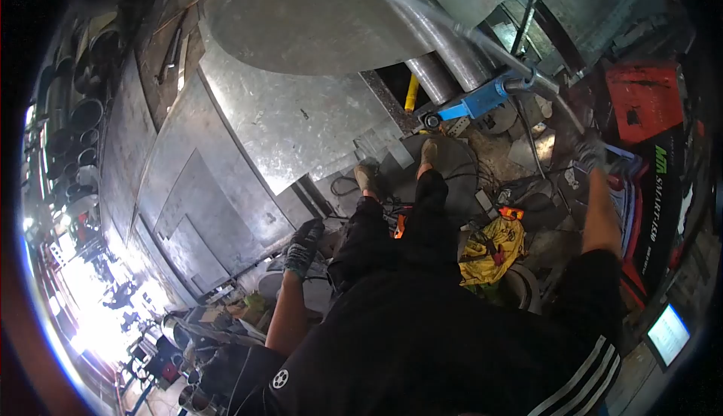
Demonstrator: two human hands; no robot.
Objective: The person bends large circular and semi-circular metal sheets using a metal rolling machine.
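My right hand (pixel 591 152), in a dark glove, is closed around the lower end of a long metal crank bar (pixel 559 93). The bar's far end is smeared by motion over the rollers. A blue bracket (pixel 482 99) holds the ends of the thick steel rollers (pixel 452 43). Beside the rollers, a large rounded metal sheet (pixel 316 20) overlies a flat shiny sheet (pixel 294 111). My left hand (pixel 303 246), in a grey patterned glove, hangs beside my left leg. Its fingers look loosely extended, and I see nothing in them.
A red and black machine marked SMART-1550 (pixel 654 182) stands at the right. A yellow bag (pixel 493 252), cables and scrap lie near my feet. More metal sheets (pixel 192 197) lean at the left, with pipes (pixel 84 118) beyond. A lit screen (pixel 669 334) is at lower right.
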